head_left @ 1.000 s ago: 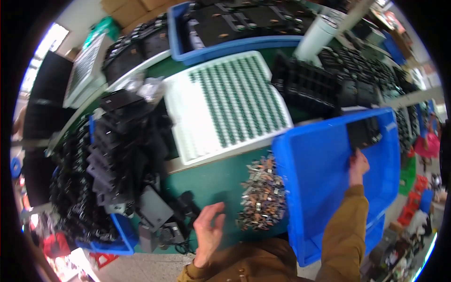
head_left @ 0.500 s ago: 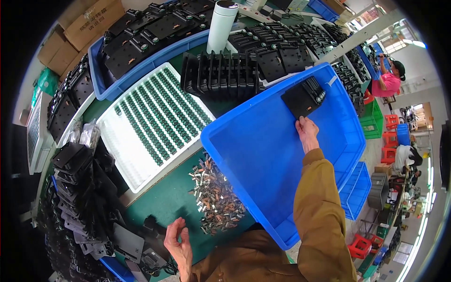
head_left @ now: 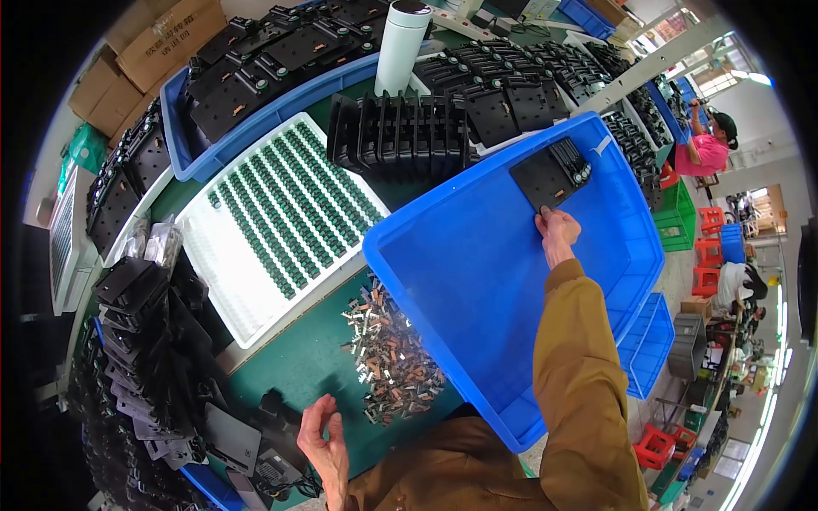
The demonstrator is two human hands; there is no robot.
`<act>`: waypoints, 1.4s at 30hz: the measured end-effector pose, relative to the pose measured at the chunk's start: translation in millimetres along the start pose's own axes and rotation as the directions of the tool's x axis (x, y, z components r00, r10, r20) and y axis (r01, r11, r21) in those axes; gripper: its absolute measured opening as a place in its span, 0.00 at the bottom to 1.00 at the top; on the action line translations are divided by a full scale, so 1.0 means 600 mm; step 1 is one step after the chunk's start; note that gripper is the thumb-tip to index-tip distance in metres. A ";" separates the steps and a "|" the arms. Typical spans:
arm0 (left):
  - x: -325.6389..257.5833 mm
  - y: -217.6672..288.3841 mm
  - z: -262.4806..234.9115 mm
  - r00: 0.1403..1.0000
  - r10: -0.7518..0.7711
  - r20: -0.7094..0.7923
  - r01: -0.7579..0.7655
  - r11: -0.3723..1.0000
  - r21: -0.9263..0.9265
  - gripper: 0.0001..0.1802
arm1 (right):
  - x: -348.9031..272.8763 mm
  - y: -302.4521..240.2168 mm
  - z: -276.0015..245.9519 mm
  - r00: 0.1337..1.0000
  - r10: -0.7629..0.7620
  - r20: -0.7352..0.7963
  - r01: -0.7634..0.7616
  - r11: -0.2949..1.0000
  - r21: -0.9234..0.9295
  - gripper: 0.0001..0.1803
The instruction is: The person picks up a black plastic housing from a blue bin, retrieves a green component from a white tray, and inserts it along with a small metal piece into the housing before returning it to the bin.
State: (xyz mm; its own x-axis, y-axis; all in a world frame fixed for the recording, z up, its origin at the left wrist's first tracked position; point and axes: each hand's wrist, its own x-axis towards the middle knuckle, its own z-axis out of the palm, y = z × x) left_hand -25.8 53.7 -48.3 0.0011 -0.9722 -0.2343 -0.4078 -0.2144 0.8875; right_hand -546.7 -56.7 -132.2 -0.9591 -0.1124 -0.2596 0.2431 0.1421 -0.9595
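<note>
In the far corner of a large blue plastic bin [head_left: 460, 255] lies a black plastic panel [head_left: 542, 179] with a row of dark cylindrical parts along one side. My right hand [head_left: 558, 232] reaches into the bin, its thumb and fingers closed on the panel's near edge. My left hand [head_left: 322, 434] is at the lower middle, over the green tabletop [head_left: 281, 366]; its fingers are loosely bent and apart, with nothing in them. Beside the bin's left wall sits a pile of small metal and copper-coloured pieces [head_left: 394, 358].
A white tray [head_left: 226, 272] holds rows of small green-and-black parts. Stacked black panels [head_left: 141, 341] rise at left; upright ones [head_left: 396, 140] stand behind the bin. A white flask [head_left: 402, 51] stands at the back. A person in pink [head_left: 704, 153] is far right.
My right hand has shifted very slightly away from me at the panel's edge. The panel and my left hand look unmoved.
</note>
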 end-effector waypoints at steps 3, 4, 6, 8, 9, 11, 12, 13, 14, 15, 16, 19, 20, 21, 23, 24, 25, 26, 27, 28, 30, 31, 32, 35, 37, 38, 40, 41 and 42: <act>-0.001 -0.002 0.000 1.000 -0.002 -0.004 0.002 1.000 -0.007 0.16 | -0.006 0.001 -0.001 1.000 0.019 -0.013 -0.019 1.000 0.002 0.09; -0.001 -0.002 0.000 1.000 -0.001 -0.002 0.001 1.000 -0.013 0.16 | -0.005 0.002 -0.003 1.000 0.023 -0.014 -0.023 1.000 0.017 0.09; -0.001 -0.001 0.002 1.000 -0.005 -0.003 0.005 1.000 -0.018 0.16 | -0.009 0.000 -0.002 0.999 0.030 -0.013 -0.030 0.999 0.031 0.09; 0.001 -0.001 0.001 1.000 -0.012 -0.004 0.012 1.000 -0.021 0.16 | -0.016 -0.005 -0.001 1.000 0.026 -0.008 -0.026 0.999 0.028 0.08; 0.002 -0.001 0.001 1.000 -0.013 -0.003 0.013 1.000 -0.010 0.16 | -0.013 -0.003 -0.002 1.000 0.027 -0.008 -0.027 0.999 0.027 0.08; 0.001 -0.002 0.001 1.000 -0.016 -0.001 0.016 1.000 0.002 0.17 | -0.004 0.002 0.000 1.000 -0.004 -0.009 0.004 1.000 0.019 0.08; 0.002 -0.003 0.001 1.000 -0.011 -0.002 0.011 1.000 0.002 0.17 | -0.002 0.001 0.001 1.000 -0.004 -0.010 0.005 1.000 0.018 0.08; 0.003 -0.003 0.002 1.000 -0.006 -0.002 0.006 1.000 0.002 0.17 | 0.000 0.000 0.002 1.000 -0.009 -0.013 0.009 1.000 0.014 0.08; 0.002 -0.002 0.002 1.000 -0.007 0.000 0.007 1.000 0.000 0.17 | 0.002 -0.001 0.002 1.000 -0.013 -0.017 0.014 1.000 0.011 0.08; 0.001 -0.001 0.002 1.000 -0.016 0.002 0.016 1.000 0.002 0.17 | 0.004 0.000 0.004 1.000 -0.013 -0.018 0.013 1.000 0.010 0.08; 0.000 -0.001 0.002 1.000 -0.025 0.004 0.025 1.000 0.003 0.17 | 0.006 0.001 0.007 0.999 -0.012 -0.032 0.012 1.000 -0.001 0.08; -0.004 -0.002 0.009 0.999 -0.045 0.012 0.045 0.999 -0.019 0.17 | 0.018 0.002 0.006 0.999 -0.014 -0.049 0.013 1.000 -0.015 0.08; -0.004 -0.003 0.010 0.999 -0.046 0.012 0.046 0.999 -0.018 0.17 | 0.021 0.003 0.004 0.998 -0.019 -0.053 0.018 1.000 -0.018 0.08; -0.004 -0.002 0.009 0.999 -0.042 0.013 0.042 0.999 -0.010 0.17 | 0.019 0.004 0.004 0.999 -0.014 -0.051 0.014 1.000 -0.020 0.08; -0.003 -0.004 0.008 0.999 -0.040 0.012 0.040 0.999 0.001 0.16 | 0.014 0.006 0.004 0.999 -0.025 -0.024 0.025 1.000 -0.005 0.08; -0.002 -0.005 0.008 0.999 -0.035 0.009 0.035 0.999 0.001 0.16 | 0.012 0.003 0.003 0.999 -0.023 -0.023 0.023 1.000 -0.006 0.08; -0.001 -0.006 0.008 1.000 -0.031 0.006 0.031 1.000 0.001 0.16 | 0.010 0.000 0.000 1.000 -0.023 -0.015 0.023 1.000 -0.004 0.08; -0.001 -0.006 0.007 0.999 -0.032 0.005 0.032 0.999 0.002 0.16 | 0.006 -0.002 -0.002 1.000 -0.022 -0.008 0.022 1.000 -0.002 0.08; 0.000 -0.006 0.007 0.999 -0.036 -0.001 0.036 0.999 -0.007 0.16 | 0.006 -0.001 -0.004 1.000 -0.024 -0.010 0.024 1.000 -0.003 0.08; 0.000 -0.006 0.007 0.999 -0.039 -0.007 0.039 0.999 -0.016 0.16 | 0.005 0.000 -0.005 1.000 -0.019 -0.005 0.019 1.000 -0.004 0.08; 0.001 -0.007 0.005 0.999 -0.042 -0.007 0.042 0.999 -0.017 0.16 | 0.000 0.000 -0.007 1.000 -0.014 -0.002 0.014 1.000 -0.007 0.08; 0.001 -0.008 0.004 0.999 -0.045 -0.011 0.045 0.999 -0.016 0.16 | -0.006 0.001 -0.006 1.000 -0.005 -0.012 0.005 1.000 -0.024 0.08; 0.001 -0.008 0.004 0.999 -0.046 -0.009 0.046 0.999 -0.017 0.16 | -0.010 0.000 -0.007 1.000 0.003 -0.023 -0.004 0.999 -0.041 0.09; 0.002 -0.005 0.011 0.999 -0.040 0.005 0.041 0.999 -0.018 0.16 | -0.006 -0.007 -0.017 1.000 0.001 -0.012 -0.001 1.000 -0.011 0.10; 0.002 -0.003 0.018 0.999 -0.033 0.010 0.033 0.999 -0.030 0.16 | -0.001 -0.008 -0.022 1.000 0.002 -0.023 -0.003 1.000 -0.004 0.11; 0.003 0.001 0.022 0.999 -0.031 0.010 0.031 0.999 -0.031 0.16 | 0.003 -0.009 -0.023 0.999 0.005 -0.032 -0.005 1.000 0.004 0.12; 0.004 0.006 0.026 0.998 -0.055 0.020 0.055 0.998 -0.007 0.15 | 0.009 -0.006 -0.024 1.000 0.000 -0.025 0.000 1.000 -0.001 0.13; 0.005 0.008 0.029 0.998 -0.054 0.017 0.054 0.998 -0.007 0.15 | 0.012 -0.006 -0.021 1.000 -0.003 -0.013 0.003 1.000 -0.006 0.14; 0.004 0.008 0.027 0.998 -0.056 0.003 0.057 0.998 -0.018 0.15 | 0.008 -0.003 -0.017 1.000 0.000 -0.005 0.000 1.000 -0.007 0.14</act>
State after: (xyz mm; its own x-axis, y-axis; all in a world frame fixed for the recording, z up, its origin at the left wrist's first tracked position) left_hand -42.5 51.8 -51.2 0.0211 -0.9582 -0.2853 -0.3904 -0.2706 0.8800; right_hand -553.1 -47.7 -130.8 -0.9598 -0.1075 -0.2593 0.2423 0.1486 -0.9587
